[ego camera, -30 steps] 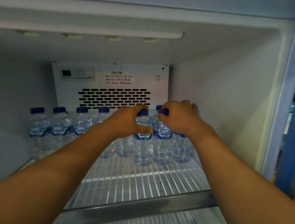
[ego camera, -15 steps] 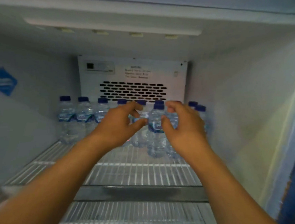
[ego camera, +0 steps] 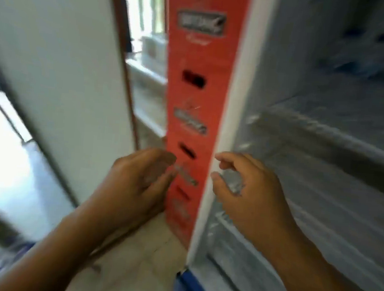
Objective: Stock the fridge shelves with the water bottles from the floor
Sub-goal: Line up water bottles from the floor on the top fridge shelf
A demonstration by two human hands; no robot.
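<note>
Blur: orange strip [ego camera: 194, 113] on the fridge's left edge carries smeared labels that cannot be read; everything is streaked by motion.
Bottles [ego camera: 375, 56]: only blue-and-clear smudges at far right on the upper shelf [ego camera: 338, 138]; no count possible.
Floor stock: bluish shapes at the near left corner, too blurred to tell as bottles.
Left hand [ego camera: 142, 182]: empty, fingers loosely curled, in front of the strip.
Right hand [ego camera: 249, 191]: empty, thumb and fingers half open, at the fridge's white frame [ego camera: 232, 116].
Room: pale floor [ego camera: 140, 263] lies bare between the arms; wall [ego camera: 55, 65] stands left.
Change: view has swung left and down from the bottle row; both hands have let go and pulled out of the fridge.
</note>
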